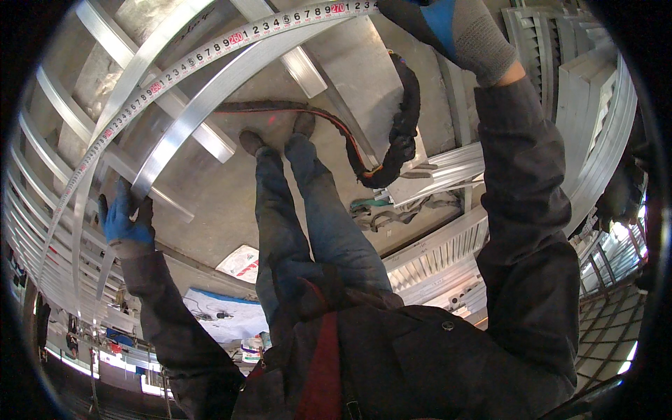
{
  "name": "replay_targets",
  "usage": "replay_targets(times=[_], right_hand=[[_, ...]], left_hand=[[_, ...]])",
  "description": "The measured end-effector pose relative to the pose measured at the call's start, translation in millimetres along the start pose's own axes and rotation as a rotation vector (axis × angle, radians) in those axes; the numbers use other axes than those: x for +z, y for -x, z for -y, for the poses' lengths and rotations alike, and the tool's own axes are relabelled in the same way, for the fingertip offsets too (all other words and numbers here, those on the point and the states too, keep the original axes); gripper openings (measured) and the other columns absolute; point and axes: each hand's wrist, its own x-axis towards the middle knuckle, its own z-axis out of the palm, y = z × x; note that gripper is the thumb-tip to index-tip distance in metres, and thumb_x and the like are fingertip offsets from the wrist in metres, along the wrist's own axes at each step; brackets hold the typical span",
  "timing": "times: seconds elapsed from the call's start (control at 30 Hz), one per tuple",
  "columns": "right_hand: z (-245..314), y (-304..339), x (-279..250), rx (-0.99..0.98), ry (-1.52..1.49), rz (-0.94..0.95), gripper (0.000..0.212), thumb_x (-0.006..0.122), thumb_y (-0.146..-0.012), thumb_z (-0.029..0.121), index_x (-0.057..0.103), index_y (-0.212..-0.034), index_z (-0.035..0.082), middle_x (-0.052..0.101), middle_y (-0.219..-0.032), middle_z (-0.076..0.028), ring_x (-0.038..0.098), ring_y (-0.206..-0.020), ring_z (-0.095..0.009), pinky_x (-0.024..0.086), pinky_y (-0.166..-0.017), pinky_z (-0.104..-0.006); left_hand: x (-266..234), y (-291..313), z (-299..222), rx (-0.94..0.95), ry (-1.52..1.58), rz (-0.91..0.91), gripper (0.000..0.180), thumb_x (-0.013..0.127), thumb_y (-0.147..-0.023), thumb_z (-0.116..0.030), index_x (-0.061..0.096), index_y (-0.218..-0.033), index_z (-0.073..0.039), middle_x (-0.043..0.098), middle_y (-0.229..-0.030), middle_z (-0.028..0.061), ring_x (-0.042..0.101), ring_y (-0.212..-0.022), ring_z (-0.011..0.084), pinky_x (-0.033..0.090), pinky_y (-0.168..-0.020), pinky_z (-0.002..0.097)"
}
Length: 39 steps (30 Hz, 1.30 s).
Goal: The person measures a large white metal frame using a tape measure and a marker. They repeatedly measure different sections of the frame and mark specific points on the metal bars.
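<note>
The measuring tape (175, 66) is already drawn out long and laid along a curved aluminium strip (203, 105), so the stretching and aligning look done; what seems left, as far as I can judge, is settling both ends and taking the reading. The left hand (126, 220), in a blue-palmed glove, has its grip closed around the lower end of the strip where the tape runs down beside it. The right hand (458, 31), in a grey knit glove with blue coating, reaches to the top edge near the tape's far end; whether its grip is pinching the tape I cannot tell, since the fingers run out of view. The tape is a thin, pale, flexible band with dark and red markings; the strip is flat, smooth and bright. Below lie a concrete floor (364, 77), a black sheathed cable bundle (402, 133) and ribbed aluminium profiles (441, 245)
</note>
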Motion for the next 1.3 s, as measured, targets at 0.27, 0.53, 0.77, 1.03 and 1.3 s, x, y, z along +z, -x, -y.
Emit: replay_targets(times=[0.27, 0.53, 0.77, 1.03, 1.3], right_hand=[[-3.9, -1.5, 2.5, -0.025, -0.024, -0.010, 0.032, 0.069, -0.090, 0.034, 0.075, -0.106, 0.006, 0.074, -0.099, -0.020, 0.073, -0.094, -0.038, 0.057, -0.080, -0.0428], [-3.2, -1.9, 3.3, -0.045, -0.010, -0.020, 0.032, 0.069, -0.091, 0.034, 0.075, -0.105, 0.006, 0.074, -0.098, -0.020, 0.073, -0.093, -0.038, 0.057, -0.080, -0.0429], [-1.6, -0.9, 0.2, -0.033, -0.036, 0.009, 0.033, 0.068, -0.092, 0.036, 0.075, -0.105, 0.006, 0.074, -0.098, -0.020, 0.074, -0.093, -0.038, 0.057, -0.080, -0.0431], [-0.1, -1.8, 1.1, -0.018, 0.003, 0.002, 0.033, 0.069, -0.092, 0.035, 0.075, -0.105, 0.006, 0.074, -0.097, -0.020, 0.074, -0.092, -0.037, 0.057, -0.079, -0.0430], [-0.9, -0.9, -0.2, -0.008, -0.043, 0.003, 0.031, 0.069, -0.092, 0.035, 0.075, -0.104, 0.007, 0.074, -0.093, -0.019, 0.074, -0.090, -0.037, 0.057, -0.078, -0.0429]], left_hand=[[-1.7, -1.4, -0.2, 0.020, 0.022, -0.029, 0.069, 0.080, -0.079, -0.011, 0.059, -0.146, -0.010, 0.075, -0.093, 0.0100, 0.073, -0.091, 0.0247, 0.034, -0.120, 0.0507], [-2.7, -0.6, 3.1, -0.024, 0.010, 0.025, 0.067, 0.080, -0.081, -0.014, 0.060, -0.145, -0.009, 0.077, -0.098, 0.0096, 0.073, -0.098, 0.0247, 0.035, -0.119, 0.0513], [-3.1, -0.8, 5.0, 0.019, -0.005, 0.017, 0.067, 0.079, -0.082, -0.018, 0.058, -0.145, -0.007, 0.077, -0.103, 0.0108, 0.074, -0.099, 0.0262, 0.036, -0.118, 0.0531], [-3.6, -2.1, 1.7, 0.004, 0.017, 0.020, 0.066, 0.079, -0.082, -0.020, 0.059, -0.144, -0.006, 0.077, -0.104, 0.0120, 0.074, -0.096, 0.0276, 0.035, -0.118, 0.0532], [-6.6, -4.8, -4.4, -0.045, 0.026, 0.058, 0.069, 0.077, -0.082, -0.016, 0.056, -0.147, -0.005, 0.077, -0.100, 0.0112, 0.074, -0.097, 0.0267, 0.035, -0.118, 0.0498]])
